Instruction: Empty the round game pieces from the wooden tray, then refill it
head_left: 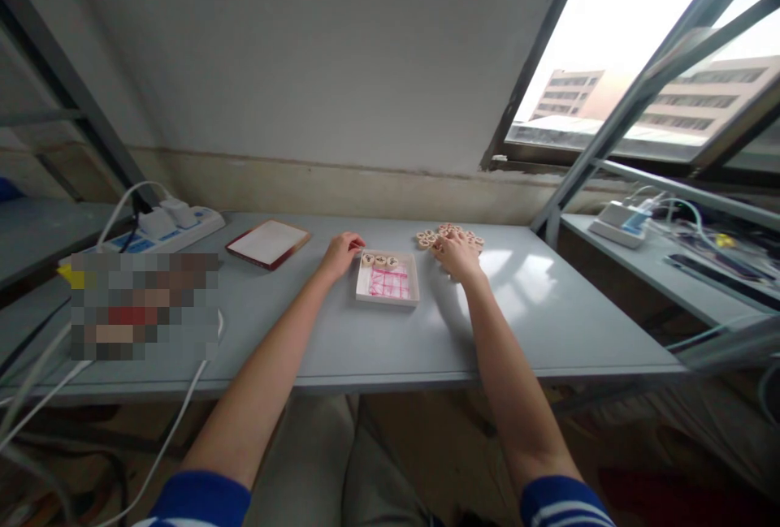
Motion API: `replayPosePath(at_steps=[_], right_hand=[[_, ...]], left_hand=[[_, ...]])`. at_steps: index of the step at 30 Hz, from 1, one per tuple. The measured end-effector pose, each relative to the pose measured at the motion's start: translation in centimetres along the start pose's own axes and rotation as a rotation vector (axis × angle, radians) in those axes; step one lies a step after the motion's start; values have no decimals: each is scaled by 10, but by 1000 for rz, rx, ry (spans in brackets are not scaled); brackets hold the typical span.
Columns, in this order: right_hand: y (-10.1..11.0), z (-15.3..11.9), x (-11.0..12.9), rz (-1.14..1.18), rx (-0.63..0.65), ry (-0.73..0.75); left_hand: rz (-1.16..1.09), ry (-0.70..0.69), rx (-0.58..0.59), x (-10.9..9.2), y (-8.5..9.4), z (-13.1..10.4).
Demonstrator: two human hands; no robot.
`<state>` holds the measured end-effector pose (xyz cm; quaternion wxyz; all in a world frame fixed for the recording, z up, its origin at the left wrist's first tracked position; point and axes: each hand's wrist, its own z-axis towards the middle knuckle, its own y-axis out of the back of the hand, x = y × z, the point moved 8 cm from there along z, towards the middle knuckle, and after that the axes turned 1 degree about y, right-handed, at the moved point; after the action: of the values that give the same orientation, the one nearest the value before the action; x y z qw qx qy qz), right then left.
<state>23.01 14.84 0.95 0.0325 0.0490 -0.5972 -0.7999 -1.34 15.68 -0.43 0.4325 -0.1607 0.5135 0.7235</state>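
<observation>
A shallow white box (387, 298) lies at the middle of the grey desk, with pink lines on its inner floor. Three round wooden pieces (380, 261) sit in a row along its far side. My left hand (342, 256) is at the box's far left corner, its fingers curled; whether they pinch anything is too small to tell. To the right of the box, my right hand (457, 254) rests over a cluster of round wooden pieces (426, 239), covering part of them. Its fingertips are hidden among the pieces.
A flat box lid (268, 244) with a dark red edge lies on the desk (341, 348) at the left. Beyond it is a white power strip (207, 222) with plugs and cables. Metal frame posts rise at both sides, and another power strip (618, 226) stands at the right.
</observation>
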Motion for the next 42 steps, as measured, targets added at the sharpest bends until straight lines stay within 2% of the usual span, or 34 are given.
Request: replayPosePath(at_steps=[4, 9, 17, 23, 26, 30, 35, 42], right_hand=[[7, -1, 12, 66, 33, 50], [2, 0, 17, 133, 102, 55], [11, 1, 17, 148, 14, 96], [23, -2, 49, 395, 13, 383], [22, -2, 57, 412, 24, 432], [14, -4, 60, 348, 51, 453], [15, -9, 64, 303, 10, 446], [12, -12, 73, 282, 62, 411]], left_hand=[[24, -15, 14, -2, -1, 0], [93, -60, 43, -8, -3, -2], [148, -86, 58, -7, -5, -2], [169, -58, 78, -7, -6, -3], [170, -36, 80, -6, -6, -4], [179, -57, 65, -7, -5, -4], [129, -71, 18, -4, -2, -3], [100, -67, 2, -3, 0, -2]])
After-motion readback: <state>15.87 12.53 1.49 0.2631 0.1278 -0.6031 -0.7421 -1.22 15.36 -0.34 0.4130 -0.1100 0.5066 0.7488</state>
